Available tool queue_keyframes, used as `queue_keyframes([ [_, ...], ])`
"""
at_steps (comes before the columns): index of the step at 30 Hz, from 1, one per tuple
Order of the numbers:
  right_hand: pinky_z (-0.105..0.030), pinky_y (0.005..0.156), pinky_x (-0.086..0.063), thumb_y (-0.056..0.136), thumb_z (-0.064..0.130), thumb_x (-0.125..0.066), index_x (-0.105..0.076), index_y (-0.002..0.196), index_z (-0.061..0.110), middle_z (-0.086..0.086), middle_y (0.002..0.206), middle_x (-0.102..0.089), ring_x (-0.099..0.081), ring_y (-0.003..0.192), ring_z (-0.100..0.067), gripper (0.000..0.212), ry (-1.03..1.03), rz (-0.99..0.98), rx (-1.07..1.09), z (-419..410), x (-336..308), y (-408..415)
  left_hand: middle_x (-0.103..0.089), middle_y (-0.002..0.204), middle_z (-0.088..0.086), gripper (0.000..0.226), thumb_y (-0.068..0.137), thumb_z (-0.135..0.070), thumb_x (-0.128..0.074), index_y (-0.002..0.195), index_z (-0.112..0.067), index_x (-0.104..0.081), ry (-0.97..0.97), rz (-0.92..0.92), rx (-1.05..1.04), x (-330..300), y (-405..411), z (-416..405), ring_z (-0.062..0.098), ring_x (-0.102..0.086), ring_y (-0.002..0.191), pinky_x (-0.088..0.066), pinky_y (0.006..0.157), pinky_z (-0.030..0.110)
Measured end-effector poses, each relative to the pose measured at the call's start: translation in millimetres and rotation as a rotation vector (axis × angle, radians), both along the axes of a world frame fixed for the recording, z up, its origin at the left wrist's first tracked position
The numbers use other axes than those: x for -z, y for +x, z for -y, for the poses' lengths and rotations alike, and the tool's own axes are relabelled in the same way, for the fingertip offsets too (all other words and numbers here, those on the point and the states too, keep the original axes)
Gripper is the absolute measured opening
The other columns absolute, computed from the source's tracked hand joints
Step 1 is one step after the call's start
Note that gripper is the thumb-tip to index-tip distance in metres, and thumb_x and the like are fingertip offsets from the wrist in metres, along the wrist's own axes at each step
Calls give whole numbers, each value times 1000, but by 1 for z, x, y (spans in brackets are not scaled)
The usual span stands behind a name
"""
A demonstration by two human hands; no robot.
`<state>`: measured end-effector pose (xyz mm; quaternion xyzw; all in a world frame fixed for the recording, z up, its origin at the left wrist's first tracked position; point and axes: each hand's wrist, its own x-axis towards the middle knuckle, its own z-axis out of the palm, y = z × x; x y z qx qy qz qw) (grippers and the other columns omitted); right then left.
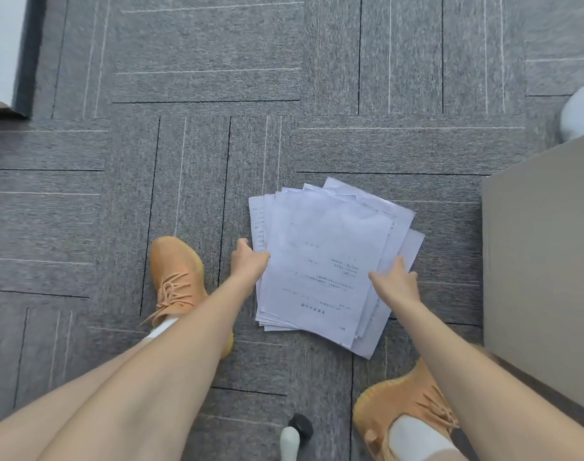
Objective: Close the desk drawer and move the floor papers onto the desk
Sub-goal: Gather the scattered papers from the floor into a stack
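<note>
We see the papers [327, 261] lying fanned on the floor [201, 144] between our hands: the left hand [249, 261] grips their left edge, the right hand [397, 281] rests spread on their right side.

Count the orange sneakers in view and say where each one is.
2. The left sneaker stands on the grey carpet left of the paper stack, partly behind the left forearm. The right sneaker is at bottom right, beside the beige cabinet. None seem hidden.
</note>
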<state>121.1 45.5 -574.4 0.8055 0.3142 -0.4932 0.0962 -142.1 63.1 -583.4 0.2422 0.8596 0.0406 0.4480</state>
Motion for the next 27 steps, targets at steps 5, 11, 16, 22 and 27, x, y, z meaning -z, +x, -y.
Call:
queue_keyframes([
  [5,-55,120,-18,91,49,-49,6,156,25,-20,163,13,-8,150,-44,88,-28,-34,-26,6,15,-14,-54,124,10,39,80,-21,-56,118,-16,-50,-1,-26,-64,18,0,-6,30,-60,98,-53,83,38],
  [11,-52,120,-20,93,47,-50,6,157,19,-15,165,14,-4,152,-40,89,51,-78,-103,4,24,-24,-50,122,10,35,85,-11,-49,119,-16,-53,36,-39,-24,30,7,-3,30,-56,101,-52,91,45],
  [16,-46,117,-26,94,39,-52,-12,157,14,-12,166,-7,-19,150,-34,79,226,-16,-87,3,22,-13,-66,105,3,28,83,-14,-62,103,-30,-53,116,-3,-31,32,4,2,27,-65,96,-56,86,45],
  [22,-51,123,-10,94,43,-50,1,157,10,-22,163,13,4,151,-40,88,114,12,-151,3,28,-9,-70,86,1,24,87,-17,-65,100,-34,-56,144,34,-20,28,6,-1,22,-69,83,-58,74,39],
  [27,-44,122,0,95,48,-45,6,157,10,-19,162,22,13,151,-36,88,152,-44,-290,9,32,-17,-66,79,-4,27,87,-9,-61,96,-34,-58,141,-30,12,30,14,-6,21,-67,80,-55,71,36],
])
